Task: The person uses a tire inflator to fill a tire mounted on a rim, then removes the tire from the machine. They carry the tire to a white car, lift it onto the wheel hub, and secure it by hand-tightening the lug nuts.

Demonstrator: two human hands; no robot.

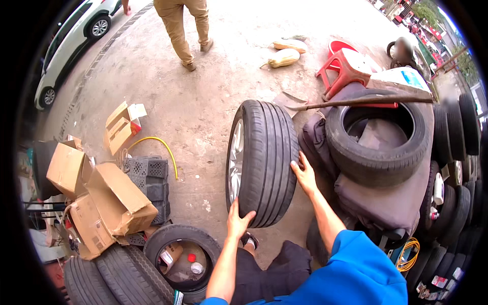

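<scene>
A car wheel (269,162), a black grooved tyre on a silver alloy rim, stands upright in front of me with its tread turned my way. At its near left edge my left hand (238,221) grips the tyre, thumb on the tread and fingers over the rim side. My right hand (305,175) holds the right edge of the same tyre, thumb on the tread, its fingertips partly hidden behind the edge. Beyond the wheel a shovel blade (291,100) shows, its long handle (366,100) lying across a loose tyre (378,168) on the right.
Cardboard boxes (114,198), a black plastic crate (150,178) and several tyres (84,279) crowd the left. A red stool (345,71) and stacked tyres (452,213) stand right. Pale gourds (284,57) lie ahead; a person (183,25) stands near a white car (71,46).
</scene>
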